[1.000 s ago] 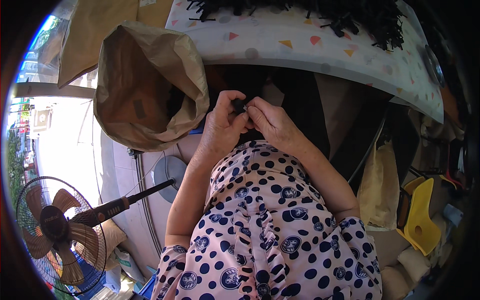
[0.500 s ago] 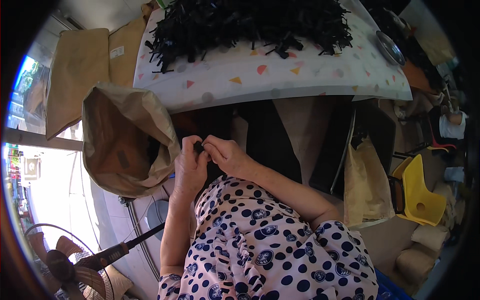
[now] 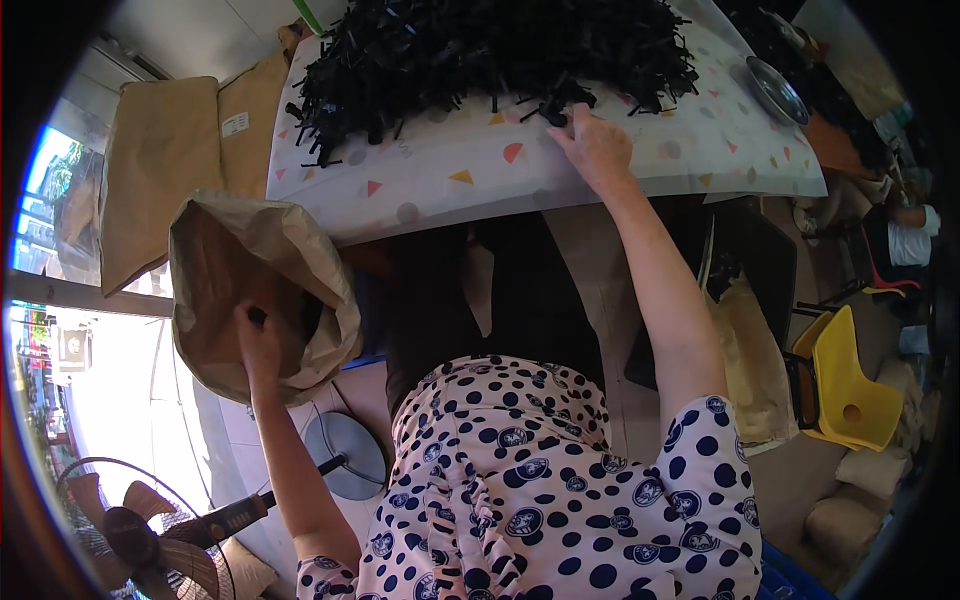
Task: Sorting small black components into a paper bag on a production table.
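A big heap of small black plastic parts [image 3: 490,55] lies on a table covered with a white cloth with coloured triangles [image 3: 480,170]. My right hand [image 3: 597,148] reaches out to the near edge of the heap, fingers on a black piece [image 3: 556,117]. My left hand [image 3: 257,338] is stretched to the left into the mouth of an open brown paper sack [image 3: 225,260], pinching a small black part [image 3: 257,316] over it.
Flat brown sacks [image 3: 160,160] lean at the left. A fan [image 3: 140,535] with a round base [image 3: 345,455] stands at the lower left. A yellow chair [image 3: 845,385] and another brown bag [image 3: 750,370] are at the right. A metal bowl [image 3: 775,90] sits on the table's far right.
Both hands were together in front of me working a small black part. Now they have split: the left has gone to the sack, the right up to the heap.
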`<state>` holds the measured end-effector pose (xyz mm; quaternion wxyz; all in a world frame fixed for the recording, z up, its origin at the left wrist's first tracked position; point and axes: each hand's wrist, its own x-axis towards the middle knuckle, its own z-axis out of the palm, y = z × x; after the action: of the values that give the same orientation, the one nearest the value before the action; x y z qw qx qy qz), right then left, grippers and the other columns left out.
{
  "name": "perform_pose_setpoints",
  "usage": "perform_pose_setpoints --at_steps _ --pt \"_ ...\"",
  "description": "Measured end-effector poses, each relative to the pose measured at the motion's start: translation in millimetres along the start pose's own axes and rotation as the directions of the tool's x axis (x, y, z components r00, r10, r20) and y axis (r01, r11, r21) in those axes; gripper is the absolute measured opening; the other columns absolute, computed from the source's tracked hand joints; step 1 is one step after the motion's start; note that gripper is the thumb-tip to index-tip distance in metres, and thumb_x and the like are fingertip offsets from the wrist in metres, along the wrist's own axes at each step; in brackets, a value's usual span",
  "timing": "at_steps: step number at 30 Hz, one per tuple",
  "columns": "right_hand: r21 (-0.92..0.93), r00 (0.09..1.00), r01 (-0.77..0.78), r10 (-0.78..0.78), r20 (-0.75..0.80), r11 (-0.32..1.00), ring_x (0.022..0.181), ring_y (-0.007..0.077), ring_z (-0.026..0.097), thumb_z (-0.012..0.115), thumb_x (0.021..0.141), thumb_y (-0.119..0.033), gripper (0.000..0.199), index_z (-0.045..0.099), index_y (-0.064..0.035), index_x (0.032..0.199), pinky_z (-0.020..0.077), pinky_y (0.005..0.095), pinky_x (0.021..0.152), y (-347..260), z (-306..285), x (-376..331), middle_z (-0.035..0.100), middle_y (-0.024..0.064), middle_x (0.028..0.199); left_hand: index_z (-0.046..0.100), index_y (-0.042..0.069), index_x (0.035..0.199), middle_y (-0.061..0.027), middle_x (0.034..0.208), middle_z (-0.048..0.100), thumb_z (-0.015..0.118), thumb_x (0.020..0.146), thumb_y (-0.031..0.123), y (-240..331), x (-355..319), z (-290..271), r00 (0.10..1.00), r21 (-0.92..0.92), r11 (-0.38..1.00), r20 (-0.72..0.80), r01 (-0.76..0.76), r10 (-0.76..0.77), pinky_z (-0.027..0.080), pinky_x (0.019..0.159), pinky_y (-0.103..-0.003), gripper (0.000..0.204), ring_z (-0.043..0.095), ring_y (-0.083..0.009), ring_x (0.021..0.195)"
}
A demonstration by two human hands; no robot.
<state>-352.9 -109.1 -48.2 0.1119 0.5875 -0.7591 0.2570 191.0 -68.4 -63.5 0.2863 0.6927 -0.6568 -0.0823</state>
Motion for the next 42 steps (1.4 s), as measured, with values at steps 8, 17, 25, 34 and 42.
perform_pose_setpoints --at_steps 8,17,25,34,42 --pt "-0.003 0.985 0.055 -0.054 0.165 0.998 0.072 0.031 0.066 0.063 0.084 -0.034 0.03 0.059 -0.0058 0.094 0.0511 0.0433 0.062 -15 21 1 0.066 0.0137 0.073 0.05 -0.002 0.119 -0.0176 0.114 0.056 0.058 0.085 0.009 51 -23 16 0.986 0.046 0.992 -0.114 -0.119 0.123 0.039 0.098 -0.037 0.037 0.053 -0.0284 0.112" --pt "0.732 0.803 0.405 -0.596 0.001 0.547 0.067 0.0279 0.062 0.066 0.08 -0.004 0.024 0.057 -0.0034 0.102 0.0494 0.035 0.06 -125 -24 -64 0.061 0.0134 0.075 0.05 0.003 0.124 -0.0103 0.1 0.064 0.048 0.097 0.033 181 -38 34 0.806 -0.736 0.411 0.592 0.538 0.006 0.04 0.053 -0.018 0.041 0.058 -0.0107 0.065" --pt "0.652 0.608 0.633 -0.79 -0.085 0.417 0.065 0.0254 0.063 0.072 0.066 0.0 0.04 0.058 -0.0048 0.103 0.0517 0.0323 0.055 -146 -40 -102 0.063 0.0092 0.078 0.052 0.006 0.125 -0.0191 0.102 0.063 0.043 0.099 0.036 152 -62 42 0.566 -0.589 0.0 0.776 0.808 0.28 0.047 0.056 -0.019 0.041 0.06 -0.0147 0.067" --pt "0.618 0.528 0.729 -0.816 -0.237 0.293 0.063 0.0186 0.059 0.07 0.063 -0.001 0.044 0.058 -0.0056 0.105 0.0492 0.0275 0.051 -142 -42 -111 0.063 0.0053 0.08 0.046 0.008 0.132 -0.0228 0.108 0.061 0.052 0.095 0.036 147 -84 48 0.517 -0.47 -0.245 0.63 0.848 0.58 0.052 0.06 -0.02 0.046 0.067 -0.0212 0.079" --pt "0.666 0.583 0.673 -0.785 -0.209 0.322 0.066 0.0193 0.059 0.067 0.071 -0.003 0.04 0.058 -0.006 0.109 0.0496 0.0271 0.053 -132 -40 -129 0.061 0.007 0.084 0.052 0.008 0.116 -0.0181 0.096 0.065 0.06 0.092 0.018 166 -91 43 0.513 -0.511 -0.132 0.74 0.849 0.435 0.053 0.057 -0.021 0.028 0.067 -0.0184 0.07"
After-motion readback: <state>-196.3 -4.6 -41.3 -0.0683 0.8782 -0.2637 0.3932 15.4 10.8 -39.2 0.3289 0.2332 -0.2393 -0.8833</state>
